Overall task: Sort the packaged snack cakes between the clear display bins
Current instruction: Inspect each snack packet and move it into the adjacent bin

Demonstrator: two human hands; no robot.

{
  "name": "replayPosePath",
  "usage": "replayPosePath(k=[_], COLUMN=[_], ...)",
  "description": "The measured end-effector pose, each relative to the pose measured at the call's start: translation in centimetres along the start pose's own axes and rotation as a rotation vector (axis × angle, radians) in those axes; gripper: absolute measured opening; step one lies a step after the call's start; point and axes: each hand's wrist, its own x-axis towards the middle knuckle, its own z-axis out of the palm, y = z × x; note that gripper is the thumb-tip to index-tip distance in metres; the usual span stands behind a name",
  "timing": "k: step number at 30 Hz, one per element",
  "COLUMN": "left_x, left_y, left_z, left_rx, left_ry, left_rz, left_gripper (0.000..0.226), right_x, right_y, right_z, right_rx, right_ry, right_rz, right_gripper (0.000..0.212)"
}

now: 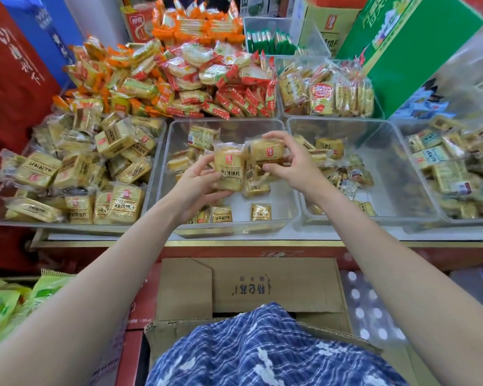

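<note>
I stand before four clear plastic display bins in the front row. The left bin is heaped with yellow snack cakes in clear wrappers, too many for me to count. My left hand curls around one tall yellow packaged cake above the middle bin. My right hand pinches a second, shorter golden packaged cake, touching the first. So I hold two, one in each hand.

I judge I should compare the two labels before I drop anything, keep each grip on the wrapper edge without crushing, and carry each cake to the bin of its own kind.

The middle bin has about ten loose packs, the third bin roughly as many, the right bin many more.
</note>
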Motion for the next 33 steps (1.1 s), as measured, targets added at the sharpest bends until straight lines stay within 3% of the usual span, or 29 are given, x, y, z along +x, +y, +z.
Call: replayPosePath(k=[2,5,9,11,14,17,23,25,28,33], left_x=[0.1,0.1,-0.1,0.0,0.3,0.2,0.1,0.1,0.1,0.2], left_y=[0.0,0.3,1.0,1.1,1.1,1.3,1.4,1.2,0.9,0.7], left_z=[0.1,0.5,1.3,1.2,1.0,1.3,1.4,1.5,1.5,1.4], left_rx=[-0.033,-0.08,-0.287,-0.346,-0.378,-0.358,-0.397,-0.327,-0.172,-0.049], left_ry=[0.044,0.08,0.14,0.13,0.08,0.054,0.075,0.049,-0.039,-0.005], left_rz=[-0.03,-0.072,-0.156,-0.178,-0.177,-0.183,-0.188,-0.2,-0.224,-0.113], left_gripper=[0.033,0.031,0.01,0.022,0.054,0.048,0.026,0.022,0.045,0.02], right_x=[0.1,0.0,-0.2,-0.2,-0.2,-0.4,-0.4,-0.6,-0.8,-0.6], right_y=[0.2,0.7,0.7,0.5,0.3,0.4,1.0,1.0,0.9,0.6], right_z=[-0.2,-0.3,-0.3,-0.5,-0.6,-0.3,-0.2,0.0,0.3,0.2], right_rx=[-0.027,-0.024,0.299,0.51,0.54,0.569,0.635,0.6,0.586,0.506], right_ry=[0.124,0.205,0.321,0.298,0.186,0.186,0.202,0.129,0.053,0.0], right_rz=[0.07,0.18,0.314,0.36,0.36,0.363,0.343,0.298,0.231,0.185], right_gripper=[0.031,0.032,0.024,0.03,0.033,0.018,0.022,0.023,0.024,0.03])
